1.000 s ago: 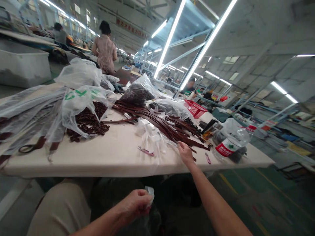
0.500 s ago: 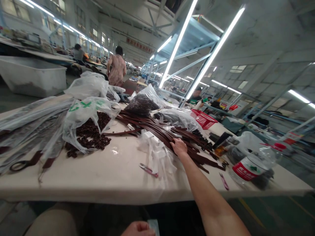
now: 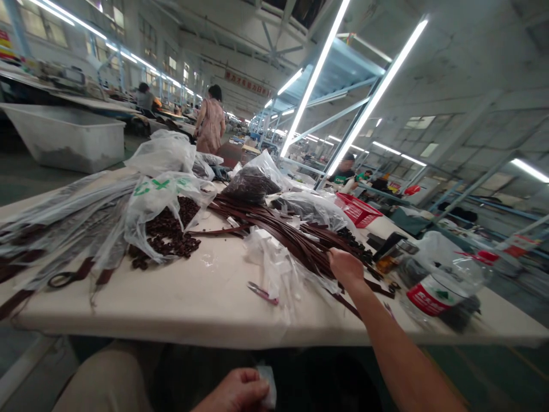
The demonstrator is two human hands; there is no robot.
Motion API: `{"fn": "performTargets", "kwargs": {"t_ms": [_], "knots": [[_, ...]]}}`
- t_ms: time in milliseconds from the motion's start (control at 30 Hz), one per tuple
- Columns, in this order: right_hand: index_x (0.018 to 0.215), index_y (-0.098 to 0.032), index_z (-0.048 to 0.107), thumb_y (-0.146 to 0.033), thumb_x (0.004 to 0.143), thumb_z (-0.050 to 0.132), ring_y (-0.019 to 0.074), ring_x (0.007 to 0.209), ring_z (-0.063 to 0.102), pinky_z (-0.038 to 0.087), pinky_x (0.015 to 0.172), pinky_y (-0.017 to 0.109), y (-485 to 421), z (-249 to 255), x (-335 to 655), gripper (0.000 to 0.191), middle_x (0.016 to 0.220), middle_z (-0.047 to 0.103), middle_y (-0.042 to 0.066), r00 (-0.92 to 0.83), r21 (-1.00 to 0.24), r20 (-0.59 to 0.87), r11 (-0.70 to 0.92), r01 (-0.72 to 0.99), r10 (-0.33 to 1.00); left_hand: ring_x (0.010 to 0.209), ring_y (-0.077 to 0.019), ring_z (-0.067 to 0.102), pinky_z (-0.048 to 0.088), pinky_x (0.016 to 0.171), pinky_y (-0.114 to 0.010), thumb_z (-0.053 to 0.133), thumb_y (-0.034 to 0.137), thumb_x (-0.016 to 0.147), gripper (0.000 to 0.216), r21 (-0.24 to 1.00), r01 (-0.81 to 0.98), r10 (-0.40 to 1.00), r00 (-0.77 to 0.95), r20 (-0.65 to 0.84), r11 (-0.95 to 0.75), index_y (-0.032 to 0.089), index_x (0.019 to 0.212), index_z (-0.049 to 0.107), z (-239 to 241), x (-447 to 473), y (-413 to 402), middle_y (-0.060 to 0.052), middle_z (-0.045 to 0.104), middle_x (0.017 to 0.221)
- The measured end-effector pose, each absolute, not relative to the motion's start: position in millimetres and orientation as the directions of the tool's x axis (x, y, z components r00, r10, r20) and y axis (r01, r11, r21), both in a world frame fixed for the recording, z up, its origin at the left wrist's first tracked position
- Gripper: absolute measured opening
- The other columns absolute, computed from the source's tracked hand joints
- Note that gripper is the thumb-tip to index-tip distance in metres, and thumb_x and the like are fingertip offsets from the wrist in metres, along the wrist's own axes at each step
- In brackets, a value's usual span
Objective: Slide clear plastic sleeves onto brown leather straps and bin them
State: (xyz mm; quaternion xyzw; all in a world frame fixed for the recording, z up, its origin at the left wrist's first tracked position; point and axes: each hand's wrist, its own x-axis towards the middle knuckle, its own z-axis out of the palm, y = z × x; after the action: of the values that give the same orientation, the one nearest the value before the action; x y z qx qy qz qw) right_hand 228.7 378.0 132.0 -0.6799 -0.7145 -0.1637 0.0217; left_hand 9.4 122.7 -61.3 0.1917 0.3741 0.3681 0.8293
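Observation:
Low in front of the table edge, my left hand [image 3: 240, 392] pinches a small pale translucent plastic piece [image 3: 269, 384] between thumb and fingers. Out over the table, my right hand [image 3: 346, 267] is closed at the bunch of long dark-brown straps [image 3: 278, 226]; its fingertips are partly hidden, and it appears to grip a strap there. Left of that hand lies crumpled clear plastic with white pieces [image 3: 274, 260]. Thread snips [image 3: 262, 293] with a pink handle rest before it. Brown small parts [image 3: 171, 237] spill from a clear bag with green print [image 3: 150, 197].
Plastic-wrapped straps [image 3: 86, 212] and black-handled scissors [image 3: 62, 279] lie at left. To the right stand a large bottle [image 3: 437, 294] with a red label and a jar of amber liquid [image 3: 392, 257]. A red basket [image 3: 358, 209] sits behind. A person [image 3: 211, 121] stands beyond the table.
My right hand has moved to the right along the straps, and the clear plastic beside it has shifted. My left hand has risen slightly, still with the plastic piece. The view has shifted a little.

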Motion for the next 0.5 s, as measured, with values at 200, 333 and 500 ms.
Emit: {"fn": "performTargets", "kwargs": {"t_ms": [200,333,500], "knots": [[0.094,-0.022,0.07,-0.033,0.094,0.041,0.0255,0.076,0.07,0.045,0.062,0.032,265.2,139.9,295.5,0.031,0.088,0.074,0.013,0.009,0.223,0.218,-0.058,0.973,0.976,0.055,-0.0095,0.049,0.043,0.062,-0.026,0.092,0.052,0.039,0.055,0.605,-0.459,0.759,0.372,-0.534,0.651,0.015,0.065,0.061,-26.3,10.3,116.2,-0.001,0.061,0.062],[0.098,-0.026,0.069,-0.041,0.091,0.035,0.0242,0.073,0.069,0.046,0.065,0.033,186.9,119.4,322.1,0.037,0.083,0.074,0.007,0.116,-0.114,0.034,-0.112,0.987,0.993,0.054,-0.0087,0.052,0.044,0.063,-0.025,0.091,0.055,0.037,0.06,0.633,-0.463,0.784,0.355,-0.509,0.62,0.014,0.068,0.059,-19.7,9.3,114.0,-0.002,0.064,0.066],[0.094,-0.024,0.071,-0.064,0.07,0.052,0.0222,0.06,0.065,0.047,0.063,0.034,103.9,55.3,337.4,0.05,0.068,0.069,0.004,0.162,-0.594,-0.185,-0.242,0.767,0.969,0.054,-0.0102,0.055,0.04,0.058,-0.023,0.09,0.057,0.034,0.065,0.662,-0.455,0.802,0.385,-0.457,0.596,0.014,0.07,0.058,-23.2,6.7,121.1,-0.004,0.066,0.068]]}}
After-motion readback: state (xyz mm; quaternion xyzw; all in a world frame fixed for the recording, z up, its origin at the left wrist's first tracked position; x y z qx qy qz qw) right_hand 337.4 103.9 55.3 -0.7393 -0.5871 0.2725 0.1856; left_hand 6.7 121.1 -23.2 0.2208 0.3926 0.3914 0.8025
